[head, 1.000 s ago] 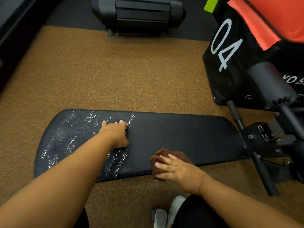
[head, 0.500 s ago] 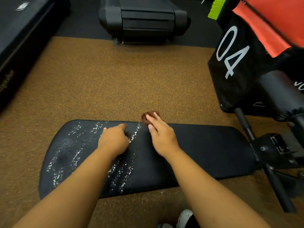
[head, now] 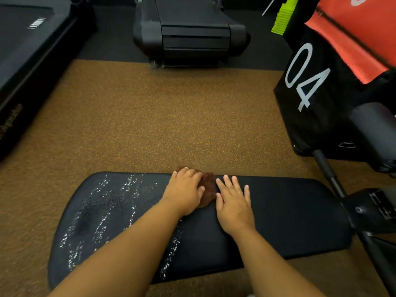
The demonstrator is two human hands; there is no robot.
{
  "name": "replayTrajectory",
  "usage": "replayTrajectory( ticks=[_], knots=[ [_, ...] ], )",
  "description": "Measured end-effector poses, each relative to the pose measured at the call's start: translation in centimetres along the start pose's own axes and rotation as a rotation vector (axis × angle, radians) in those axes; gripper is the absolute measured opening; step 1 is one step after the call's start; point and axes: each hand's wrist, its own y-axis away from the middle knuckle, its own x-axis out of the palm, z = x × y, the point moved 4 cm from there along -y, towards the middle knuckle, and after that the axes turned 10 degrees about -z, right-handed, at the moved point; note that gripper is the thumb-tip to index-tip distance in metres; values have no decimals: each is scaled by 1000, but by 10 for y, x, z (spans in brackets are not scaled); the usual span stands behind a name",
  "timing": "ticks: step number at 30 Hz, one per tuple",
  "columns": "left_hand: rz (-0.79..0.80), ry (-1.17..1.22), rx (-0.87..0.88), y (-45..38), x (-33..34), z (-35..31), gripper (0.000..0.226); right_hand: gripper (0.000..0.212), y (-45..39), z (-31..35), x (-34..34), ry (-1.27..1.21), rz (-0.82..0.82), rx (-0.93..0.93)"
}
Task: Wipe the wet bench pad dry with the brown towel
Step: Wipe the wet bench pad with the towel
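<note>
I logged a speckled brown-orange rubber gym floor across mid-frame. A black treadmill end sat at the top centre on darker flooring. Another black machine deck ran along the left edge. At right stood a black bag printed with a white "04", topped by an orange panel, beside a black metal frame.

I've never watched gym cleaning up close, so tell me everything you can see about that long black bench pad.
The bench pad is a long black cushion with rounded ends and a faintly textured, vinyl-like skin, lying flat and low over the brown speckled floor. Its left part glistens with streaks and beads of water; its right part looks matte and dry. A black metal frame joins its right end. The left hand presses the brown towel at its far edge, and the right hand rests flat beside it.
</note>
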Motion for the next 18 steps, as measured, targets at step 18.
replayTrajectory(
  ticks=[18],
  knots=[
    [24,-140,104,0,18,-8,44,61,-2,1,4,-4,-83,15]
  ],
)
